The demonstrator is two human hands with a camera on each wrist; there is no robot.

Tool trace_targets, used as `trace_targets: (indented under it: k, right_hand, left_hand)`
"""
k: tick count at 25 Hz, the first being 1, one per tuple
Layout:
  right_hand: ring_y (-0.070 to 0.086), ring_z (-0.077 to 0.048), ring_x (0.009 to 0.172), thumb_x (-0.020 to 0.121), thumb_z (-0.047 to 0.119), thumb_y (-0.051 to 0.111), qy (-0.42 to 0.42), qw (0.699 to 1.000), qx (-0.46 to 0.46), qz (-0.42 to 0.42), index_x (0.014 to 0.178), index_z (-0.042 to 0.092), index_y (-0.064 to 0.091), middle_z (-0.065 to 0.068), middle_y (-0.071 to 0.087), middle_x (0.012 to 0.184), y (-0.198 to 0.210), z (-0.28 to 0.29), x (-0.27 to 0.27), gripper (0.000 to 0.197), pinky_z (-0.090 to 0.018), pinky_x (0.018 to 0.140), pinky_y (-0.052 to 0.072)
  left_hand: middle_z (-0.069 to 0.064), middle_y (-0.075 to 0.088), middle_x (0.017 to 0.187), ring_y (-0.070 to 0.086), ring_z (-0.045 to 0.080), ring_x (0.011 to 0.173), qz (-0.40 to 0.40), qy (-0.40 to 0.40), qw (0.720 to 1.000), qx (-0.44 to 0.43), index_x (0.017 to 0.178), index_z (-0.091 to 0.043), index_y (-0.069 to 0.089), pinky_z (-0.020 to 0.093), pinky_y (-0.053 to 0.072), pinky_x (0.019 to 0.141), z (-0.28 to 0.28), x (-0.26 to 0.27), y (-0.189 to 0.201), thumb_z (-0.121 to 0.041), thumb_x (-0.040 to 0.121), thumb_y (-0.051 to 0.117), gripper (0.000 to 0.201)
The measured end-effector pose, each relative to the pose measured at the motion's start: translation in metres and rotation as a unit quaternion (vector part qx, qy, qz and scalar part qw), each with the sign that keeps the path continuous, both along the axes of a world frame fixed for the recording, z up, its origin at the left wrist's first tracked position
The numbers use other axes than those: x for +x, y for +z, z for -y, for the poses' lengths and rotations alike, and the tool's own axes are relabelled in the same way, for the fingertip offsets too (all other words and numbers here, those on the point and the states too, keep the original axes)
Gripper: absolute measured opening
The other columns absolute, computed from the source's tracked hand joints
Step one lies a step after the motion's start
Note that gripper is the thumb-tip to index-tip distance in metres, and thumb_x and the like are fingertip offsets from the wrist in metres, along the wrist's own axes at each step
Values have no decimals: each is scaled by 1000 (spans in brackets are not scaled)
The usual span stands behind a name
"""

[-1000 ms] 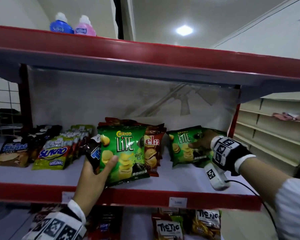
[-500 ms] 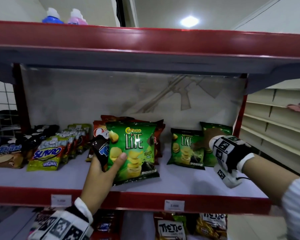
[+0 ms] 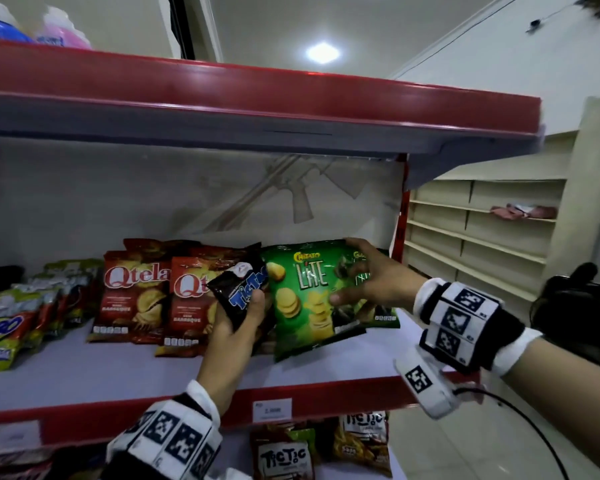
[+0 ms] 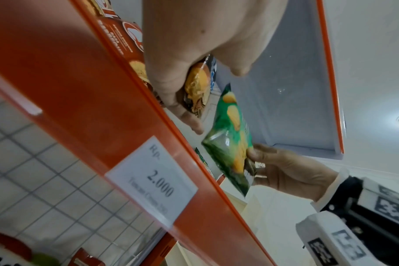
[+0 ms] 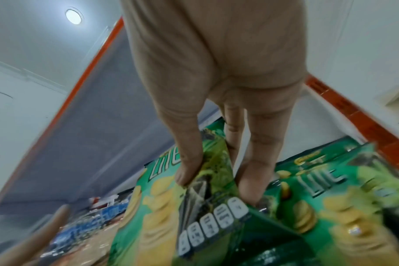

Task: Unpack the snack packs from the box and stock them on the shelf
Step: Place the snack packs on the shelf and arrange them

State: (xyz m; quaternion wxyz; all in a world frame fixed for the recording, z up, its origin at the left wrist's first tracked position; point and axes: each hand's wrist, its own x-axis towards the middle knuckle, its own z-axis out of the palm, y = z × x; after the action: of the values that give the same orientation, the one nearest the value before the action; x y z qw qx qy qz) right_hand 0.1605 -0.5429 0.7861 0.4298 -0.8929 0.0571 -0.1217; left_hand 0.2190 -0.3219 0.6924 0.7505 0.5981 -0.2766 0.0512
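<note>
My right hand (image 3: 361,282) pinches the right edge of a green Chitato Lite pack (image 3: 302,299), thumb on the front and fingers behind, holding it tilted over the shelf (image 3: 118,368). The right wrist view shows that pack (image 5: 171,207) in the pinch, with another green Lite pack (image 5: 326,189) lying just behind it. My left hand (image 3: 243,317) grips a small black Tic Tac pack (image 3: 239,292) beside the green one. From the left wrist camera, the black pack (image 4: 198,86) sits in my curled fingers.
Two red Qtela packs (image 3: 132,292) stand left of my hands, and Sukro packs (image 3: 4,327) lie further left. A red shelf (image 3: 257,102) hangs low overhead. A price tag (image 3: 272,408) sits on the red shelf lip. More Tic Tac packs (image 3: 284,455) fill the shelf below.
My right hand left the green packs at the shelf's right end and took hold of the green Lite pack that my left hand held. My left hand keeps only the black pack.
</note>
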Motion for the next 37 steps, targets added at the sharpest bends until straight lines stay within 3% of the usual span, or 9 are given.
trace_targets:
  k: [2, 4, 6, 11, 17, 24, 28, 33, 37]
  right_hand:
    - [68, -30, 81, 65, 7, 84, -42, 998, 38, -16, 145, 32, 16, -9, 50, 130, 0, 31, 5, 108, -42, 55, 59]
    - [66, -40, 84, 66, -1, 82, -94, 994, 45, -44, 142, 30, 19, -9, 49, 134, -5, 59, 11, 104, -55, 60, 57]
    - [66, -41, 82, 67, -5, 80, -131, 987, 36, -79, 138, 28, 22, -8, 52, 132, -13, 79, 15, 97, -59, 60, 56]
    - [63, -37, 71, 66, -10, 79, -161, 979, 47, -118, 129, 17, 32, -3, 57, 102, -20, 90, 30, 83, -55, 52, 56]
    - [67, -47, 87, 68, 0, 81, -181, 963, -22, -198, 128, -1, 42, -30, 63, 109, -14, 80, 45, 71, -59, 82, 53]
    - [67, -38, 96, 63, 18, 88, -176, 961, -79, -199, 144, 11, 16, -22, 57, 125, -7, 82, 32, 109, -52, 86, 54]
    - [41, -34, 132, 68, 38, 82, -166, 961, -186, -119, 151, 14, 3, -15, 34, 150, 13, 71, 23, 117, -44, 106, 40]
    - [62, -16, 102, 79, 39, 72, 26, 993, -111, 1, 136, 29, 44, -3, 56, 131, 40, -17, 19, 64, -24, 77, 57]
    - [64, -13, 102, 81, 39, 69, 181, 975, -129, 15, 130, 39, 48, 6, 59, 122, 40, -111, 29, 54, -29, 84, 57]
  left_hand:
    - [-5, 62, 126, 66, 24, 107, -37, -1, 999, -13, 136, -30, 43, 41, 53, 93, 3, -1, -1, -48, 85, 54, 55]
    - [-2, 67, 114, 74, 21, 79, -56, -1, 998, -20, 135, -25, 43, 28, 59, 63, 2, -1, -4, -32, 92, 52, 44]
    - [-2, 68, 108, 74, 20, 71, -67, 4, 998, -17, 135, -24, 43, 25, 58, 54, -3, -3, -6, -26, 95, 51, 41]
    - [8, 67, 113, 72, 34, 76, -76, -3, 997, 2, 134, -20, 42, 31, 58, 55, -8, 2, -12, -18, 95, 52, 41]
    - [5, 69, 106, 73, 31, 72, -77, -17, 997, 25, 129, -20, 43, 29, 58, 53, -7, 6, -18, -7, 94, 54, 39]
    - [11, 68, 111, 73, 34, 77, -90, -35, 995, 22, 131, -17, 42, 30, 59, 55, -12, 7, -16, -7, 94, 54, 40]
    - [10, 67, 114, 71, 24, 83, -62, -19, 997, 38, 130, -12, 47, 28, 58, 54, -20, 7, -10, -10, 90, 59, 41]
    - [4, 71, 108, 70, 21, 82, -29, -28, 998, 37, 117, -15, 56, 24, 53, 53, -47, 5, 2, -10, 87, 62, 31]
    - [-7, 73, 103, 71, 12, 89, -9, -40, 998, 40, 113, -20, 58, 25, 54, 52, -89, 5, 9, -7, 87, 62, 30]
